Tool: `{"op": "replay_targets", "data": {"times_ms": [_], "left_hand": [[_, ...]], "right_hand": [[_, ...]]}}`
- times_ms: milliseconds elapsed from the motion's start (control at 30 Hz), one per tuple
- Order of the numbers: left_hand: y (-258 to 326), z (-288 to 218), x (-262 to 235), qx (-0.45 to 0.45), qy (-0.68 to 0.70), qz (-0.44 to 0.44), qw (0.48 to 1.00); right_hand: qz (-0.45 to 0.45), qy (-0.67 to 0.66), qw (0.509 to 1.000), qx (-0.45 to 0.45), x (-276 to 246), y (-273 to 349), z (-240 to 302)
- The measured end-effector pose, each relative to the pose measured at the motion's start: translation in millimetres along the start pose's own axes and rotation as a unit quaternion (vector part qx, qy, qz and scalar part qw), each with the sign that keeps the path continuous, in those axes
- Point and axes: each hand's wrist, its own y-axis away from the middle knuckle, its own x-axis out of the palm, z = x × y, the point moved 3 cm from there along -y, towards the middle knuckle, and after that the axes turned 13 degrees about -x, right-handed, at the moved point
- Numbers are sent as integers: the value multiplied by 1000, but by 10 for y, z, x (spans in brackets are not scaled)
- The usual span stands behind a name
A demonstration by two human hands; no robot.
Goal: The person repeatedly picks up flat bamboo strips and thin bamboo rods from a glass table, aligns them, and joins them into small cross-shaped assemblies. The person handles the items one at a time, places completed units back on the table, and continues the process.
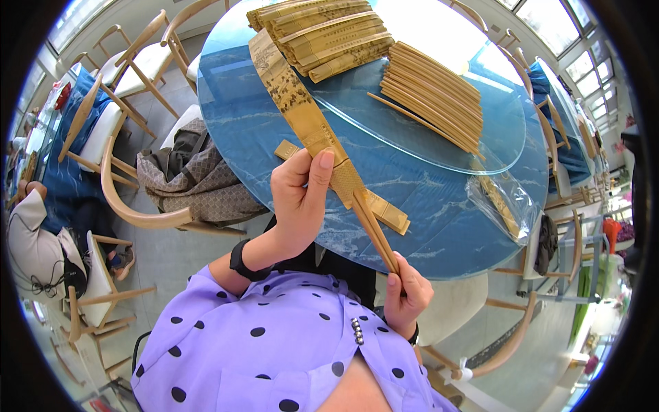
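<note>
Pinched between the thumb and fingers of my left hand (301, 196) is a long gold paper chopstick sleeve (294, 99), slanting up and away to the left. My right hand (409, 294) grips the near ends of a pair of wooden chopsticks (375, 232). Their far ends meet the sleeve's lower mouth; how deep they reach inside is hidden. Beneath, another gold strip (388, 214) lies across the table, partly covered. A pile of gold sleeves (329, 38) sits at the far side. Right of it lies a row of loose chopsticks (432, 93).
The round table (240, 130) has a blue marbled cover and a glass turntable (511, 141). A clear plastic bag (525, 206) with a gold sleeve lies at its right. A chair on the left holds a patterned bag (189, 168). Another person (48, 237) sits far left.
</note>
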Motion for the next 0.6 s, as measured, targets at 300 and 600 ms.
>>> {"op": "replay_targets", "data": {"times_ms": [300, 600], "left_hand": [[55, 30, 88, -36, -3, 49, 998], [104, 54, 196, -83, 33, 65, 994]], "right_hand": [[-8, 3, 1000, 5, 7, -31, 14], [-9, -3, 1000, 5, 44, -18, -2]]}}
